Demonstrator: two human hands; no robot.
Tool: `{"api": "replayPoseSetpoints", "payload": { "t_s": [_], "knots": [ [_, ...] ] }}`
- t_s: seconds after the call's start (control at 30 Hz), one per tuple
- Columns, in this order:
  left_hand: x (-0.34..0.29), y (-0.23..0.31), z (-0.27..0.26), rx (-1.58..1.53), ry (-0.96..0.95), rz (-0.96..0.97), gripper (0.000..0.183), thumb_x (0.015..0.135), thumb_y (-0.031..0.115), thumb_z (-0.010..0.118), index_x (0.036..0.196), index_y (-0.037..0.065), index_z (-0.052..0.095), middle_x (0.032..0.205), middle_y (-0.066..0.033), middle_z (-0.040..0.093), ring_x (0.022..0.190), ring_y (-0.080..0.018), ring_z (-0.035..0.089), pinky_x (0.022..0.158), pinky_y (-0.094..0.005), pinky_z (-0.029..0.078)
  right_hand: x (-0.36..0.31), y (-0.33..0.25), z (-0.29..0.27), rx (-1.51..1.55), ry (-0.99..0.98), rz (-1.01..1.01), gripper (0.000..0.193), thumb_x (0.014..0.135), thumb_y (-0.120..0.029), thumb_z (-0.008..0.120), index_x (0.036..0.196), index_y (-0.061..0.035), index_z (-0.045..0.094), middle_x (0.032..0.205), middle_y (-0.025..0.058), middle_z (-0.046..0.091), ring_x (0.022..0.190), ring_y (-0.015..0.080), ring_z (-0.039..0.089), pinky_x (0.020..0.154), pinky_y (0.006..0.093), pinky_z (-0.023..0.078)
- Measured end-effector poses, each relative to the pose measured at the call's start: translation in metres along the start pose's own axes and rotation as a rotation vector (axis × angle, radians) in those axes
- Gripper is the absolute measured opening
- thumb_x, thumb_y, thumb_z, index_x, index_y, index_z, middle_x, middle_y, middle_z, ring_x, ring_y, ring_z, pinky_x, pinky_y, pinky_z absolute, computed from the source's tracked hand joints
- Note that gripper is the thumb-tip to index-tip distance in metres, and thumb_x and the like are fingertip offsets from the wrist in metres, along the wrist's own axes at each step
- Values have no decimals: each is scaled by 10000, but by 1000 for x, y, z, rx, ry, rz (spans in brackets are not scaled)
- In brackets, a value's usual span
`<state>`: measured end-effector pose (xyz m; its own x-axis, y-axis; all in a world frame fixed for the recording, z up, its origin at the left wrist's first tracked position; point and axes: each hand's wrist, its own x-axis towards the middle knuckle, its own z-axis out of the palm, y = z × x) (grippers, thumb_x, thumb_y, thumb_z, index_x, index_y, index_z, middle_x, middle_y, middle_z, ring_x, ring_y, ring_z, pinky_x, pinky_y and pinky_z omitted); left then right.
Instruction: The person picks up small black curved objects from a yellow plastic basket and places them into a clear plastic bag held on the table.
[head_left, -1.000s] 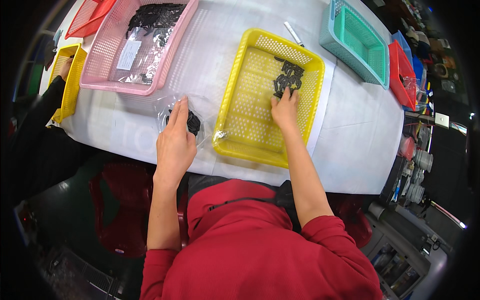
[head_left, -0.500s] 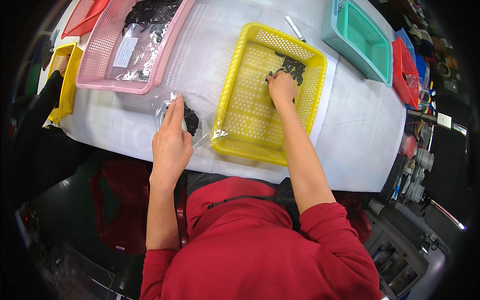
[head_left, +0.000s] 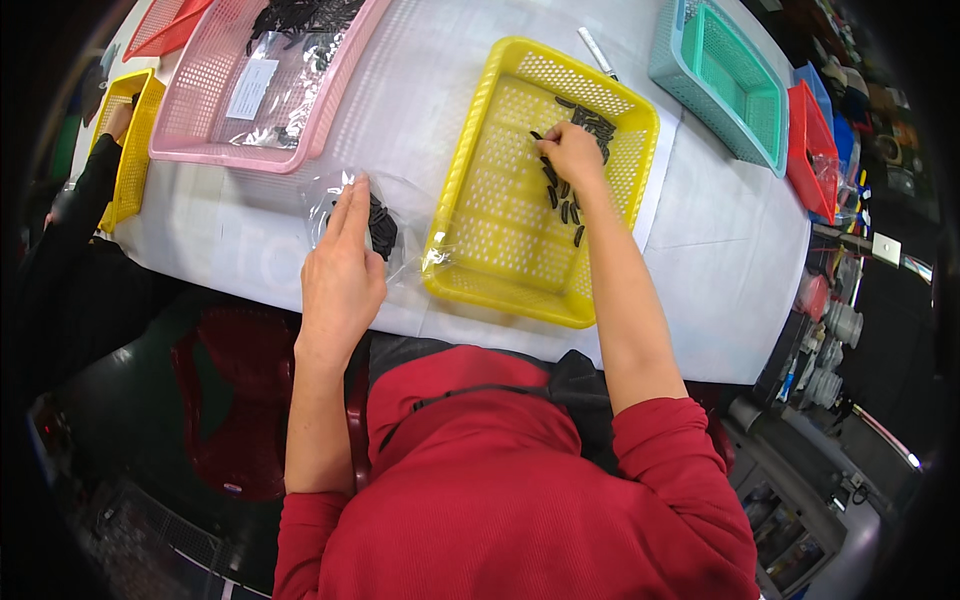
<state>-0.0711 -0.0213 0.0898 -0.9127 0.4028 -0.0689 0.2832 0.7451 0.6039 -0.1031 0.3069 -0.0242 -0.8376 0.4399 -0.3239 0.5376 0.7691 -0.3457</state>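
My left hand [head_left: 343, 270] lies over a clear plastic bag [head_left: 318, 205] on the table, its fingers stretched out and resting on the film. Beside those fingers, small dark curved pieces [head_left: 382, 230] are bunched in the bag. My right hand [head_left: 574, 155] is inside the yellow basket [head_left: 462, 170], its fingertips pinched on a small black strip [head_left: 536, 135]. More loose black strips [head_left: 552, 185] are scattered on the basket floor around and below this hand, with a denser pile [head_left: 598, 128] behind it.
A pink basket [head_left: 312, 140] with black pieces and bags stands left. Nested teal baskets [head_left: 730, 95] and a red bin [head_left: 812, 160] sit right. A white marker [head_left: 597, 52] lies behind the yellow basket. Another person's hand [head_left: 118, 122] reaches into a yellow basket [head_left: 135, 170] far left.
My right hand has shifted slightly up and right, with a black strip now showing at its fingertips. More strips lie spread below it. My left hand has stayed nearly still on the bag.
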Motion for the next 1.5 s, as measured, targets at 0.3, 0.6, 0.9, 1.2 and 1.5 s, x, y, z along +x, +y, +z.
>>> {"api": "replayPoseSetpoints", "payload": {
  "t_s": [0.3,0.6,0.9,1.2,1.5],
  "knots": [
    [-3,-2,4,-6,20,30,671,729,-77,502,1382,-3,368,1345,-246,458,1000,-405,589,803,-439,494,-20,24,-3,-43,-106,-2,247,736,-228,744,917,-72,680,912,126,690,903,298,646,785,393,502],
    [-4,4,2,-81,-25,-36,637,741,-108,453,1367,-4,404,1375,-217,448,1218,-371,480,919,-371,448,-44,-3,-2,152,-36,-88,194,748,-183,735,882,-66,660,858,111,674,815,277,642,731,377,501],
    [-6,1,2,1,0,21,660,729,-78,493,1374,5,379,1350,-237,455,1049,-407,558,825,-441,481,-157,-131,-2,460,-24,-566,203,757,-115,736,907,-21,636,764,61,638,670,144,587,656,286,485],
    [-5,-5,2,2,22,37,677,721,-76,501,1381,-4,366,1339,-251,460,960,-407,601,783,-449,501,-74,15,-1,-101,-13,0,224,750,-214,727,914,-74,665,949,114,647,941,295,623,791,416,492],
    [-4,-4,2,6,4,22,674,722,-77,500,1379,-9,365,1346,-248,455,984,-412,589,781,-454,500,-60,17,10,56,-48,80,261,717,-209,754,929,-89,659,918,119,686,893,317,639,767,423,491]
  ]
}}
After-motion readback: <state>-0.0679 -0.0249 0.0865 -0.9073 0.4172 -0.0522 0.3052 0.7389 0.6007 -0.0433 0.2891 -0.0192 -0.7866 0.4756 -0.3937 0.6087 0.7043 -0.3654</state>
